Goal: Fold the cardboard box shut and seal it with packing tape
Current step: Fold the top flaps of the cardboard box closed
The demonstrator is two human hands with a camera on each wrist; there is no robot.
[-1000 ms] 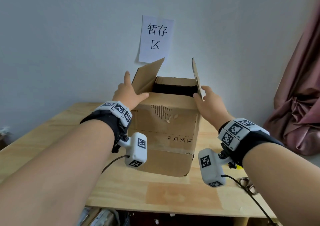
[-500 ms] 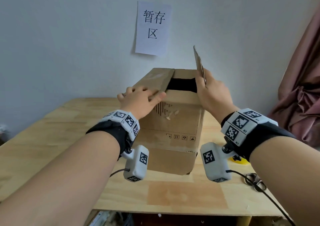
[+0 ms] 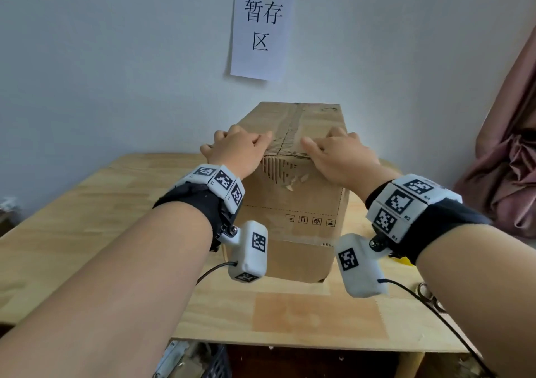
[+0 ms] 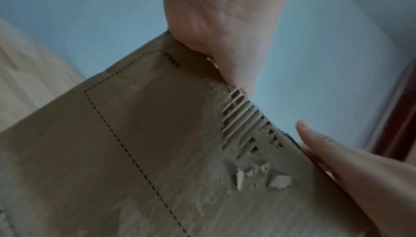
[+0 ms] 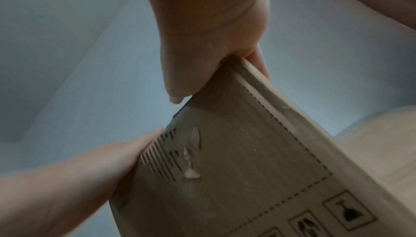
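- Right now both hands sit flat on the near edge of the cardboard box (image 3: 293,203), which stands on the table (image 3: 116,203) against the wall.
- Left hand (image 3: 236,151): fingers loosely bent and spread a little, pressing down on the left top flap (image 3: 266,122); thumb lies just left of the centre seam (image 3: 293,125). Nothing pinched.
- Right hand (image 3: 338,155): same pose mirrored, fingers pressing the right top flap (image 3: 322,122), thumb just right of the seam.
- Why held so, as I read it: flaps want to spring up, so palm weight on each side of the seam keeps the edges butted and level for tape.
- Wrist views agree: heel of each hand (image 4: 225,27) hooks over the box's top front edge, thumbs along that edge above the torn, ribbed patch (image 4: 245,121) on the front face.
- Seam between the fingers looks closed; old tape scar with exposed corrugation runs along it.
- No packing tape roll clearly in view. A metal item that may be scissors (image 3: 429,293) lies on the table, to the right of the right wrist.
- Judgement: folding done, sealing not started. One hand must let go to fetch tape; risk is that flap lifting.
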